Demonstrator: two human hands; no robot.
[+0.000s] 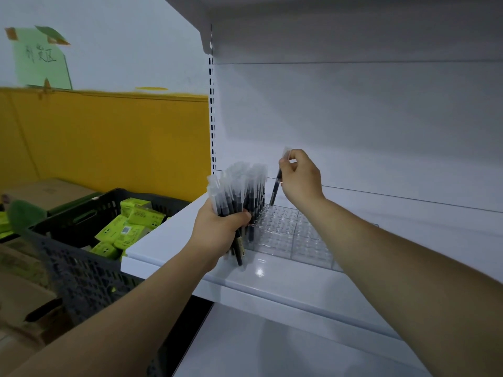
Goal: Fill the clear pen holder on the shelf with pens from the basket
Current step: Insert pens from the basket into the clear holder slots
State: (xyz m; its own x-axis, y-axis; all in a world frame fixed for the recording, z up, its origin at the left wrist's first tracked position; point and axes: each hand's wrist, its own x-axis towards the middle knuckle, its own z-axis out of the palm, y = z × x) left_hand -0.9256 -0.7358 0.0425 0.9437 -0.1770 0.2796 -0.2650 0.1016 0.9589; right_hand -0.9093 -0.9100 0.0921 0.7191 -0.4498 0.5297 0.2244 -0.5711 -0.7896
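A clear pen holder (296,235) with a grid of round slots lies on the white shelf (272,278). Several black pens with clear caps (257,186) stand in its left rows. My left hand (220,229) grips a thick bundle of pens (228,191) at the holder's left edge, over the shelf front. My right hand (299,178) pinches a single pen (276,186) by its cap, tilted, its tip at a slot near the holder's back. The dark plastic basket (79,265) sits at the lower left.
The basket holds green packets (128,227). Cardboard boxes (46,194) lie behind and left of it. A yellow wall panel (109,140) rises at the left. The shelf's back wall (353,118) and an upper shelf (326,23) enclose the space; a lower shelf (272,349) lies below.
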